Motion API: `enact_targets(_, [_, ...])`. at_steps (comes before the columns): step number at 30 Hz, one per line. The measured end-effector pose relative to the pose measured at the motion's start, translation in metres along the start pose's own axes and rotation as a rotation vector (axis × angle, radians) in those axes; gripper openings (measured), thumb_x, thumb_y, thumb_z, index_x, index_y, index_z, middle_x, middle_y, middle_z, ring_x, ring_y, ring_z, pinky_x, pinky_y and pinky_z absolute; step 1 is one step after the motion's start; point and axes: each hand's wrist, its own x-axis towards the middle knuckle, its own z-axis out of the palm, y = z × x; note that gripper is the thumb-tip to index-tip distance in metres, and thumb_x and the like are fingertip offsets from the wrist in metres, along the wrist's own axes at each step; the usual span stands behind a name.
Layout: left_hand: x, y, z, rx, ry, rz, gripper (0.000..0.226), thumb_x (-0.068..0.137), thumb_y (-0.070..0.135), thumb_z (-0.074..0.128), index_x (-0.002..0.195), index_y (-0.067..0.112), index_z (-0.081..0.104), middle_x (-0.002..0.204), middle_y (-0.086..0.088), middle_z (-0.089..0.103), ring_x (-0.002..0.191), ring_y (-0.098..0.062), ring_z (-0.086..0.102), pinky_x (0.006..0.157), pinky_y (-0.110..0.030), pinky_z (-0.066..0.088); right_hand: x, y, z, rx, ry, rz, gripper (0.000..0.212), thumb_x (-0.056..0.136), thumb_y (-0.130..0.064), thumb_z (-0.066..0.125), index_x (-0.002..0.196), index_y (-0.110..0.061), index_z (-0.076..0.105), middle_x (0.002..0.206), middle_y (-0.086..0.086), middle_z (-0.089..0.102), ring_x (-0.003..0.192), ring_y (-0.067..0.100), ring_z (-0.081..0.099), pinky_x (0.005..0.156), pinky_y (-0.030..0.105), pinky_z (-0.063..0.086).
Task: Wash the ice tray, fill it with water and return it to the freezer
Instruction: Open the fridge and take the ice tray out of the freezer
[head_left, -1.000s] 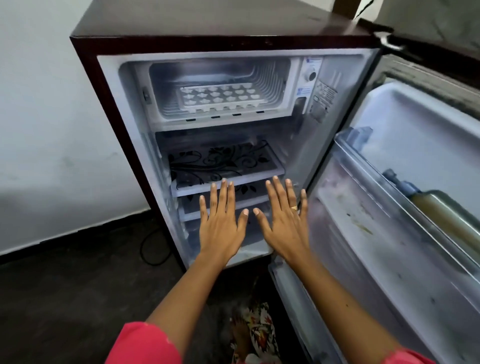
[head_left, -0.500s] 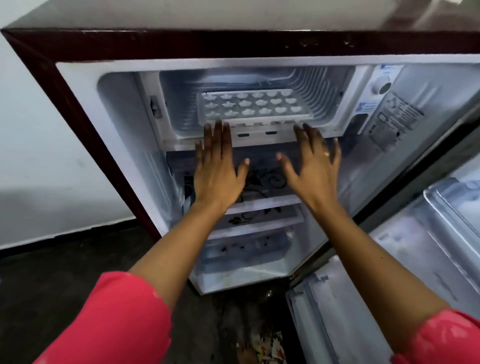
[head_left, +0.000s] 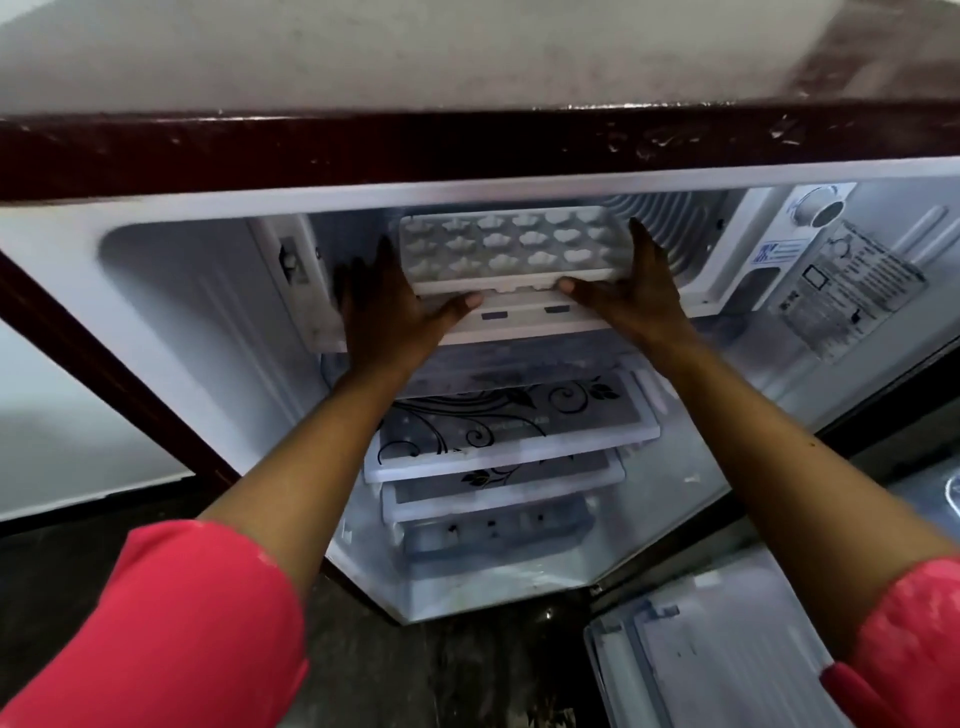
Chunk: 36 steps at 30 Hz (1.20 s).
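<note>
My left sleeve (head_left: 171, 623), pink, filled the near corner below and left of the ice tray, its lower part cut off by the frame. My left hand (head_left: 387, 312) was at the left end of the ice tray (head_left: 506, 247), thumb laid along the tray's front rim and the other fingers spread up past its left edge; their tips ran into shadow, so I could not tell whether they actually pressed the tray's side. The tray sat in the freezer compartment (head_left: 524, 317) at the top of the fridge, its front edge over the compartment's sill, its white cloud-shaped cells facing up. Whether the cells held ice or stood dry I could not make out; the motion blur smeared them.

My right hand (head_left: 631, 291) was at the tray's right end, thumb on the front rim, fingers raised along the right edge, palm turned in. It looked like a loose, open-handed hold from both ends rather than a closed fist.

Below the tray, two patterned shelves (head_left: 511, 431) showed between my forearms. To the tray's right, a dial (head_left: 821, 210) and a label (head_left: 852, 291) were too blurred to read. Farther right and below, the open door (head_left: 717, 660) was cut off, as was my right sleeve (head_left: 914, 644).
</note>
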Motion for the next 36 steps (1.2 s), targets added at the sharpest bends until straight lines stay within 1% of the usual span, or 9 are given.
enact_targets(7, [0.004,0.003,0.0,0.143,0.013,0.065,0.083,0.086,0.058,0.05,0.15,0.016,0.019,0.149,-0.015,0.033,0.135,-0.031,0.031,0.107,-0.037,0.019,0.011,0.011,0.002,0.134,-0.016,0.064,0.129,0.036,-0.083,0.07,0.142,-0.019,0.033,0.143,0.003,0.04,0.131,0.023,0.042,0.106,0.044,0.041])
enact_targets(11, [0.001,0.004,-0.004,0.126,-0.018,0.076,0.081,0.088,0.055,0.05,0.15,0.017,0.015,0.152,-0.013,0.028,0.137,-0.03,0.027,0.106,-0.034,0.018,0.0,-0.002,-0.005,0.205,0.003,0.058,0.099,0.063,-0.044,0.082,0.143,-0.013,0.033,0.145,0.008,0.034,0.132,0.023,0.038,0.109,0.038,0.038])
enact_targets(14, [-0.004,0.0,-0.006,0.021,-0.049,0.121,0.087,0.084,0.061,0.051,0.15,0.018,0.015,0.15,-0.013,0.031,0.137,-0.03,0.03,0.107,-0.036,0.021,-0.017,-0.003,-0.01,0.258,0.043,0.074,0.085,0.077,-0.024,0.076,0.145,-0.011,0.026,0.148,0.008,0.026,0.135,0.021,0.033,0.104,0.018,0.031])
enact_targets(15, [-0.004,-0.002,-0.008,-0.034,-0.068,0.138,0.093,0.078,0.068,0.048,0.15,0.018,0.015,0.15,-0.013,0.032,0.137,-0.029,0.03,0.109,-0.038,0.023,-0.025,-0.004,-0.011,0.289,0.048,0.074,0.084,0.079,-0.022,0.074,0.145,-0.012,0.025,0.148,0.008,0.026,0.134,0.021,0.033,0.101,0.015,0.031])
enact_targets(17, [-0.01,-0.006,-0.012,-0.167,-0.1,0.134,0.097,0.072,0.069,0.048,0.149,0.018,0.017,0.151,-0.012,0.03,0.138,-0.029,0.03,0.112,-0.042,0.026,-0.043,-0.006,-0.015,0.351,0.05,0.067,0.083,0.078,-0.02,0.075,0.145,-0.013,0.026,0.147,0.007,0.027,0.133,0.025,0.037,0.108,0.027,0.035])
enact_targets(20, [-0.039,-0.002,-0.016,-0.319,-0.067,0.105,0.09,0.077,0.049,0.068,0.148,0.02,0.021,0.15,-0.009,0.032,0.135,-0.028,0.035,0.109,-0.037,0.032,-0.069,-0.011,-0.022,0.351,0.053,0.042,0.083,0.077,-0.018,0.076,0.145,-0.014,0.028,0.148,0.009,0.024,0.134,0.026,0.034,0.111,0.042,0.034])
enact_targets(25, [-0.092,0.011,-0.03,-0.633,-0.079,0.095,0.087,0.073,0.056,0.064,0.144,0.034,0.017,0.141,0.014,0.03,0.132,-0.007,0.032,0.103,-0.015,0.029,-0.113,-0.015,-0.038,0.299,0.05,-0.015,0.082,0.079,-0.021,0.074,0.147,-0.021,0.027,0.151,0.005,0.018,0.138,0.021,0.026,0.108,0.027,0.029])
enact_targets(30, [-0.132,0.014,-0.048,-0.689,-0.142,0.063,0.1,0.068,0.063,0.063,0.149,0.03,0.016,0.149,0.009,0.03,0.134,-0.01,0.033,0.108,-0.032,0.032,-0.163,-0.02,-0.052,0.325,0.068,0.004,0.082,0.076,-0.021,0.077,0.144,-0.021,0.032,0.143,0.003,0.023,0.126,0.01,0.029,0.111,0.033,0.031])
enact_targets(36, [-0.184,0.017,-0.075,-0.767,-0.183,0.033,0.092,0.076,0.043,0.072,0.149,0.03,0.018,0.146,0.01,0.028,0.13,-0.006,0.032,0.105,-0.027,0.03,-0.228,-0.026,-0.06,0.336,0.105,0.027,0.081,0.073,-0.018,0.078,0.142,-0.02,0.034,0.133,-0.004,0.023,0.121,0.006,0.027,0.105,0.021,0.027])
